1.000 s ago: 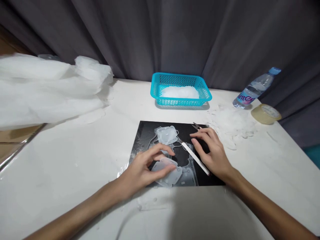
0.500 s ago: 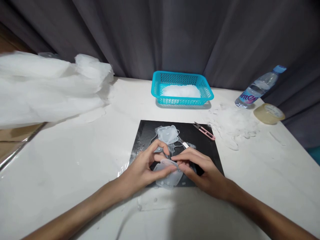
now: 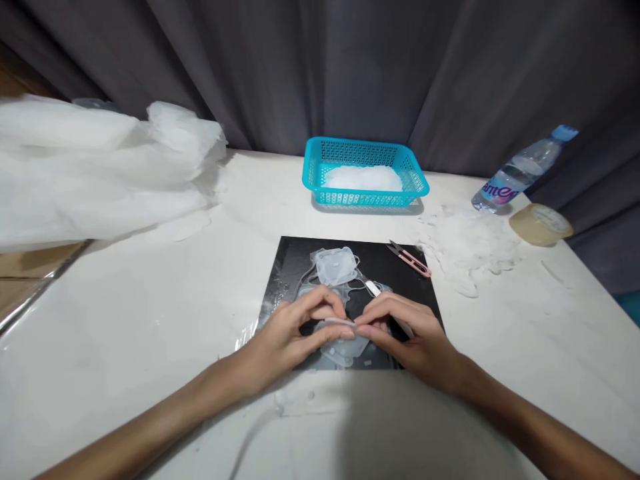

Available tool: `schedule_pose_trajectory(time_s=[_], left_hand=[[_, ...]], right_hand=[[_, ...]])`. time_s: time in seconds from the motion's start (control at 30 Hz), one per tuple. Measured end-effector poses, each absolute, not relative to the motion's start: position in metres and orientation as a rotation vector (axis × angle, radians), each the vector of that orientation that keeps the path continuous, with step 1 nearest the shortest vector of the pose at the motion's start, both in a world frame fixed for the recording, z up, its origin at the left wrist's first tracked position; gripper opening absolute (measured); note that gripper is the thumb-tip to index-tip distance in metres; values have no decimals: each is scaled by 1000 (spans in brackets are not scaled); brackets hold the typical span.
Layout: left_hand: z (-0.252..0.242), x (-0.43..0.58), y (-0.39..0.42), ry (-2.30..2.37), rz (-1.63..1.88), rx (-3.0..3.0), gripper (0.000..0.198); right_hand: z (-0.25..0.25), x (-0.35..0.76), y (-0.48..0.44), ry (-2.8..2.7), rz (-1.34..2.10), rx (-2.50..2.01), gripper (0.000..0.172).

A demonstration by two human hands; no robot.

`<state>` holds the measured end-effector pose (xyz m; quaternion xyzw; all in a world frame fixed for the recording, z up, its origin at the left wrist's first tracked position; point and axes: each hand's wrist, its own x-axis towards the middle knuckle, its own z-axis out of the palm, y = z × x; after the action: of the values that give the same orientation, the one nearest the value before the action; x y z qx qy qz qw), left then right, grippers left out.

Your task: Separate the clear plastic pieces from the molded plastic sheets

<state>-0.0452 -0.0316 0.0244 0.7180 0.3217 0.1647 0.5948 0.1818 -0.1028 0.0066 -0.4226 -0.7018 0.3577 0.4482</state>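
A small translucent white sheet, its exact kind unclear, is pinched between my two hands, and its thin edge (image 3: pixel 341 322) shows at the fingertips. My left hand (image 3: pixel 287 337) holds its left side between thumb and fingers. At the right end, my right hand (image 3: pixel 413 330) grips it with thumb and index finger. Just below the fingers is a translucent rounded plate (image 3: pixel 347 352) with small raised bumps. A similar plate (image 3: pixel 336 265) lies beyond my hands on a black board (image 3: pixel 295 257). Near my right fingers rests a thin tool with a white handle (image 3: pixel 373 288).
Pink-handled thread snips (image 3: pixel 415 261) lie on the board's upper right. Behind stands a turquoise basket (image 3: pixel 370 199) with white pieces inside. To the right are thin clear scraps (image 3: pixel 465 243), a water bottle (image 3: pixel 520 173) and a tape roll (image 3: pixel 540 225). White sheeting (image 3: pixel 100 173) covers the left.
My fingers have come closer together on the translucent piece, which now shows more edge-on. My right thumb has moved slightly up. The things around have stayed in place.
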Motion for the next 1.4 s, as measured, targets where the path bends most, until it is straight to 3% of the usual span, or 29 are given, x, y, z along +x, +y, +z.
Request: schedule_pose_trajectory(time_s=[0.4, 0.53, 0.67, 0.73, 1.0, 1.1, 1.3, 1.4], left_hand=[[29, -44, -33, 705, 482, 1620, 12], [29, -45, -35, 707, 509, 1629, 11], [28, -45, -37, 720, 537, 1672, 11], [27, -46, -37, 714, 538, 1671, 12], [32, -46, -37, 703, 503, 1682, 12], [31, -46, -37, 714, 498, 1684, 13], [29, -45, -35, 713, 551, 1634, 9], [30, -45, -34, 718, 548, 1570, 10]], right_hand=[[13, 190, -106, -1837, 757, -1106, 6], [3, 208, -92, -1843, 325, -1386, 13], [-16, 234, -71, -1893, -100, -1682, 35], [-24, 244, -64, -1907, -155, -1775, 42], [-22, 243, -64, -1966, -293, -1953, 35], [-11, 238, -68, -1852, -66, -1894, 34], [20, 225, -87, -1745, 945, -1475, 35], [28, 221, -93, -1773, 1155, -1376, 33]])
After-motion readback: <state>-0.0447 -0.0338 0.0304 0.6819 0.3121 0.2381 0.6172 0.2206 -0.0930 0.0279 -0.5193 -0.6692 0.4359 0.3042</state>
